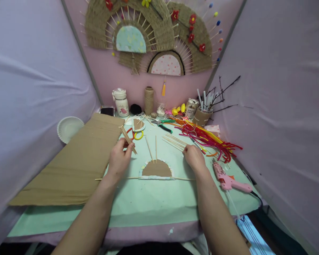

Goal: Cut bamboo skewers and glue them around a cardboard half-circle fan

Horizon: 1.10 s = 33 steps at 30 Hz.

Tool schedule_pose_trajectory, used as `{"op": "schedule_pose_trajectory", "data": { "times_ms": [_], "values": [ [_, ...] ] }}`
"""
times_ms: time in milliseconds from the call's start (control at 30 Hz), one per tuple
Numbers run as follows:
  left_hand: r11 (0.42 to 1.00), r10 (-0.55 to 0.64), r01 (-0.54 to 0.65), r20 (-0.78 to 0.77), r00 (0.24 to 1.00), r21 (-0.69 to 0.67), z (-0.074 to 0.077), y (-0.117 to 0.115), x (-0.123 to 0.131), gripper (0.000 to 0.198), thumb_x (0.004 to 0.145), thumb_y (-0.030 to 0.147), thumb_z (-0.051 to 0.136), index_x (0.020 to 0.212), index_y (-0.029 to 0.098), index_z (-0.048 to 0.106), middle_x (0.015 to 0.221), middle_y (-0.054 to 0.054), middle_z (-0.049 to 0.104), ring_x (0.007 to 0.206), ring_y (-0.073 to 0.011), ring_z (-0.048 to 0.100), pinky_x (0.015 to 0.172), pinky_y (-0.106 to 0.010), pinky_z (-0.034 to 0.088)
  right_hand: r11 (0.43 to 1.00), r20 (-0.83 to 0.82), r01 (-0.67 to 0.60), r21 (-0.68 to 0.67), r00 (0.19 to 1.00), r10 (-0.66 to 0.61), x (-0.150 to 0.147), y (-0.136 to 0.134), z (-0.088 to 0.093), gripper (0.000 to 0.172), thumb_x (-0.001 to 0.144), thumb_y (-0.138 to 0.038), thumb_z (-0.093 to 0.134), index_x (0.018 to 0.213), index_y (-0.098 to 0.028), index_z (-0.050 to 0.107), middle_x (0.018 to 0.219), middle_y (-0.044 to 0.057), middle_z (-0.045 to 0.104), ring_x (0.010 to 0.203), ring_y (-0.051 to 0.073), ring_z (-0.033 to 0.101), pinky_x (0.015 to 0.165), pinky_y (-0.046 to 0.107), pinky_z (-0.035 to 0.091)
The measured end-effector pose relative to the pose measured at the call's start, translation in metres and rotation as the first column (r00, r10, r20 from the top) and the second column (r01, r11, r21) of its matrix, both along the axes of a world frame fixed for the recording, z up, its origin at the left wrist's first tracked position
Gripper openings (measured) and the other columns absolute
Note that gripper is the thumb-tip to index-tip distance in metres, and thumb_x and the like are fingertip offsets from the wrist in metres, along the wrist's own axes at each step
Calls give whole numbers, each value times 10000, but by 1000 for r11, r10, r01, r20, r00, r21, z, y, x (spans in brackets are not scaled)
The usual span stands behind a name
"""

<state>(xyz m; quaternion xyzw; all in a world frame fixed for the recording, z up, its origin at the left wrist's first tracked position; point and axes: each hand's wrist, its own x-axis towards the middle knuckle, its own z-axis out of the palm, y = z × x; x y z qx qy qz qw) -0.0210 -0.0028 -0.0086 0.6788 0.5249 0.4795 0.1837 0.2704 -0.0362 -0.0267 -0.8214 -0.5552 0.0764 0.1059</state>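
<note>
Left hand (120, 156): a bundle of wooden skewers (127, 139) is pinched between fingers and thumb, the bundle slanting up and away to the left.
Right hand (193, 156): laid knuckles-up on the desk (154, 202), fingers curled at the loose skewers (175, 141); whether one is gripped cannot be told.
Cardboard half-disc (156, 168): set between both hands, flat edge toward the person.
Long axis: one skewer (117, 178) is laid crosswise along that flat edge; two more (152, 148) are fanned upward from the arc.
Nearer hand: both are close, the left slightly nearer.
Glue gun (227, 180): lying just right of the right forearm.
</note>
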Motion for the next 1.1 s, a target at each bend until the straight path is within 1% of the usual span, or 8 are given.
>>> {"op": "schedule_pose_trajectory", "data": {
  "times_ms": [333, 500, 600, 700, 833, 933, 1000, 1100],
  "values": [
    [1000, -15, 16, 52, 999, -13, -2, 1, 0, 184, 863, 362, 559, 879, 186, 609, 848, -50, 688, 810, -200, 664, 711, -313, 521, 995, -29, 10, 101, 1000, -7, -6, -7, 0, 209, 940, -198, 383, 989, -158, 582, 871, 104, 658, 790, 208, 574, 617, 291, 292],
    [1000, -18, 18, 50, 999, 16, 2, -2, 1, 155, 865, 338, 556, 877, 192, 607, 840, -35, 678, 799, -183, 649, 691, -287, 510, 927, -234, 24, 374, 970, 69, -6, -3, -2, 164, 892, -215, 417, 893, -189, 578, 781, 54, 641, 706, 189, 544, 641, 286, 329],
    [996, -19, 21, -19, 1000, 82, 6, -5, 3, 142, 887, 314, 522, 840, 195, 583, 793, -22, 648, 737, -164, 611, 669, -275, 487, 831, -416, 45, 555, 880, 231, -10, -2, 1, 166, 857, -279, 462, 864, -190, 601, 803, 51, 656, 724, 188, 566, 677, 294, 390],
    [978, -57, 84, -144, 988, 190, 8, -8, 7, 161, 923, 263, 447, 826, 198, 557, 765, -17, 611, 703, -154, 568, 680, -277, 469, 768, -546, 56, 638, 736, 400, -20, -5, 7, 202, 841, -345, 514, 878, -186, 634, 815, 48, 670, 713, 177, 577, 655, 287, 427],
    [923, -140, 242, -326, 935, 300, 4, -12, 15, 185, 941, 186, 382, 915, 203, 564, 901, -57, 635, 877, -184, 584, 810, -317, 478, 747, -545, -98, 657, 622, 562, -43, -13, 15, 155, 834, -311, 569, 844, -190, 666, 802, 32, 674, 708, 153, 582, 665, 272, 451],
    [896, -186, 342, -459, 868, 282, -2, -15, 20, 246, 919, 110, 369, 1023, 206, 571, 1082, -80, 645, 1042, -201, 574, 924, -357, 453, 731, -547, -193, 654, 546, 634, -57, -19, 19, 140, 836, -292, 584, 841, -189, 679, 804, 28, 678, 714, 142, 591, 671, 261, 461],
    [894, -200, 366, -503, 841, 257, -4, -16, 20, 271, 901, 83, 370, 1027, 205, 577, 1064, -77, 652, 1019, -206, 580, 926, -370, 449, 732, -576, -192, 653, 501, 646, -61, -21, 21, 142, 833, -294, 587, 840, -188, 681, 790, 25, 677, 708, 139, 594, 659, 257, 463],
    [909, -147, 317, -503, 852, 271, -4, -16, 20, 257, 899, 89, 364, 956, 197, 590, 917, -76, 648, 885, -214, 576, 836, -366, 467, 752, -591, -177, 635, 516, 620, -62, -22, 23, 140, 826, -288, 583, 822, -189, 682, 772, 22, 675, 689, 136, 584, 648, 258, 458]
  ]
}}
